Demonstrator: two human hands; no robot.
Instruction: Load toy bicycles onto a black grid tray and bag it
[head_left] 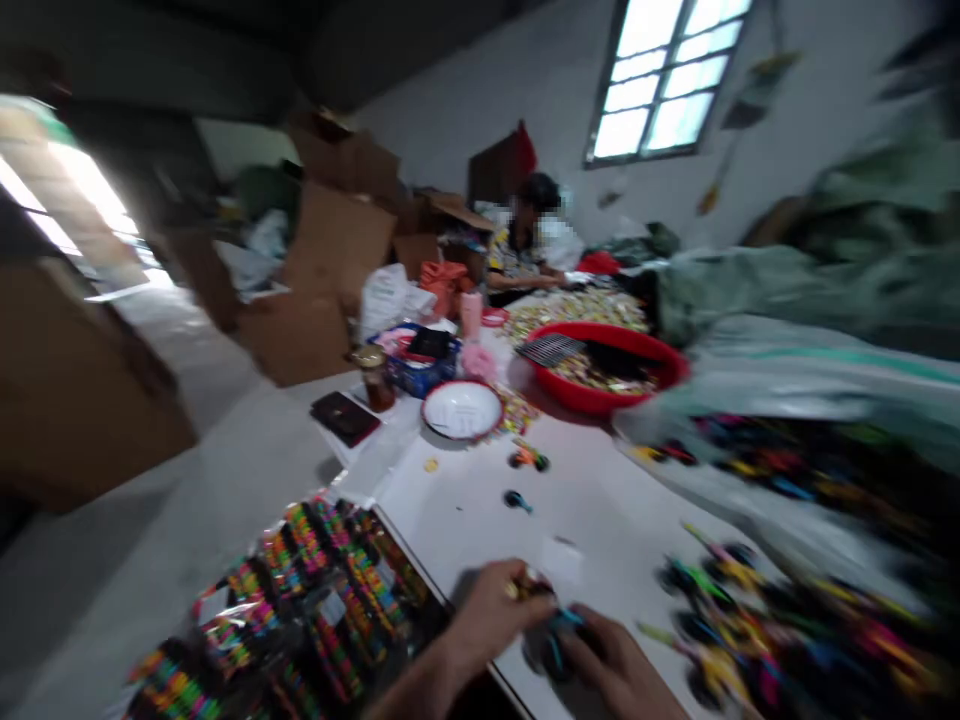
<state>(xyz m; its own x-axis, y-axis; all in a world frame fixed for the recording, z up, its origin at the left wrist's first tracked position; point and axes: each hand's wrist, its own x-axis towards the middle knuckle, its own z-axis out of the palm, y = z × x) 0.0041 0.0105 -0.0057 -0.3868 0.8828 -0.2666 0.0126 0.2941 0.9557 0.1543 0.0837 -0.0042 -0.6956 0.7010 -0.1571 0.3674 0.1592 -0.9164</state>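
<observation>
Pinching gold bits (pixel 513 590) in left fingers (pixel 534 608), a blue toy (pixel 568 618) in right fingers (pixel 583 657); over the counter (pixel 450 510), this side of the plate (pixel 465 400).

White tabletop (pixel 450 510): our left hand (pixel 495 608) grips small gold-and-brown pieces (pixel 528 586), blurred; our right hand (pixel 616 664) holds a blue plastic toy with dark wheels (pixel 564 622). Beyond, a round red plastic basin (pixel 577 402); at left, multicoloured clear-wrapped packs (pixel 234 632).
</observation>
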